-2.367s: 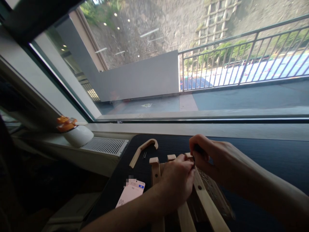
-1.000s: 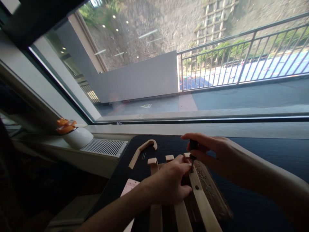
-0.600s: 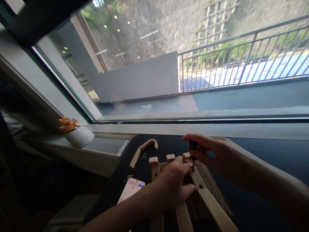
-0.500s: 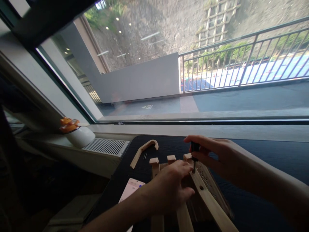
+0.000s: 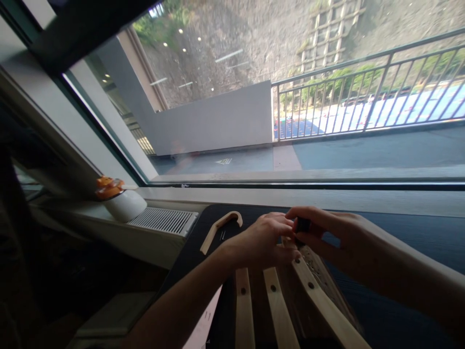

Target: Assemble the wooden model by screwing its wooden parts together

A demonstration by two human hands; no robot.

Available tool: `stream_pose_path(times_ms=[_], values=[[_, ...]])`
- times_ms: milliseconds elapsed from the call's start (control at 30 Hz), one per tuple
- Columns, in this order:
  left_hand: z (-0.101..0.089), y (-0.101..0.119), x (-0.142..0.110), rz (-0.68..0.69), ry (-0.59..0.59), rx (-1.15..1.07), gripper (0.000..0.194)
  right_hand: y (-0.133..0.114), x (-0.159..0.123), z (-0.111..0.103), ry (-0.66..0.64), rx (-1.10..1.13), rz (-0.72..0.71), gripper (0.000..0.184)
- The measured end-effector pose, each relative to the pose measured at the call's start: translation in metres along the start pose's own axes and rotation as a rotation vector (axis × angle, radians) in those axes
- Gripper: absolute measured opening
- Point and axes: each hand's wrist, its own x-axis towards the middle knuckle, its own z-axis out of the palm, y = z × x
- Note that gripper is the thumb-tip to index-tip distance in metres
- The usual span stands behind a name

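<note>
My right hand (image 5: 327, 232) pinches the black handle of a screwdriver (image 5: 302, 225) near the top of the rightmost wooden hook (image 5: 323, 303). The screwdriver's shaft is hidden from view. Close against it, my left hand (image 5: 271, 240) has its fingers and thumb around the upper end of that same hook. Two more pale wooden hooks, a middle one (image 5: 279, 305) and a left one (image 5: 243, 310), lie beside it, each showing a dark hole. Beneath them is a dark brown wooden board (image 5: 329, 278); my left hand covers their upper ends.
A loose wooden hook (image 5: 218, 228) lies at the black table's (image 5: 399, 237) far left, with thin screws (image 5: 223, 235) beside it. A phone (image 5: 205, 320) is partly under my left forearm. Behind are a window and sill (image 5: 218, 195), plus a white pot-like object (image 5: 125, 206) with an orange top.
My left hand has moved up and right, closing in on the screwdriver and the right hook's top. My right hand has shifted slightly right; the screwdriver's shaft no longer shows.
</note>
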Motion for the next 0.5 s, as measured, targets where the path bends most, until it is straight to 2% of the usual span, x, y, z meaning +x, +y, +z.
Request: stream_pose_path(times_ms=[133,267,500], values=[[-0.0004,-0.0043,0.0024,-0.034,-0.054,-0.099,0.014,0.0039,0.0002,0.0027,-0.006,-0.016,-0.010,0.025],[-0.0007,-0.0062,0.0013,0.009,-0.095,-0.107,0.014,0.0054,0.0001,0.0045,-0.021,-0.029,-0.036,0.025],[-0.0015,-0.0102,-0.0027,0.045,-0.047,-0.196,0.013,0.0000,-0.0006,0.0023,-0.034,-0.025,-0.017,0.021]])
